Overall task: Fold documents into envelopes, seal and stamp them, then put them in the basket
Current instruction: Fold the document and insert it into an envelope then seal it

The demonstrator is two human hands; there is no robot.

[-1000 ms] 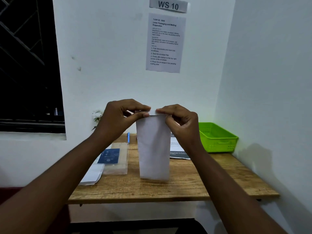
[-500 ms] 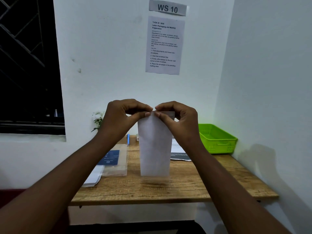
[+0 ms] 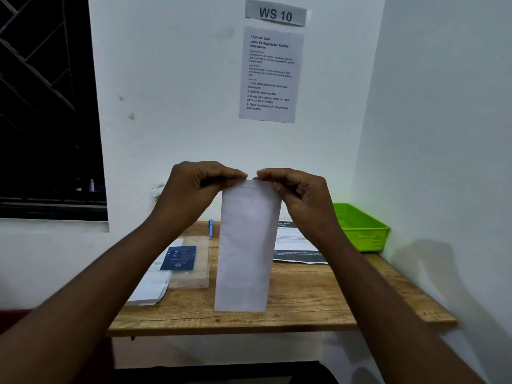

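Above the wooden desk (image 3: 304, 309), head view: we note a white envelope (image 3: 245, 250) held upright, long side vertical. Our left hand (image 3: 194, 189) and right hand (image 3: 302, 195) each pinch its top edge at a corner. Green basket (image 3: 360, 228) stands at the desk's far right; printed documents (image 3: 296, 245) lie behind the envelope.

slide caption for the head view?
Both hands pinch the top of an upright white envelope above the wooden desk.
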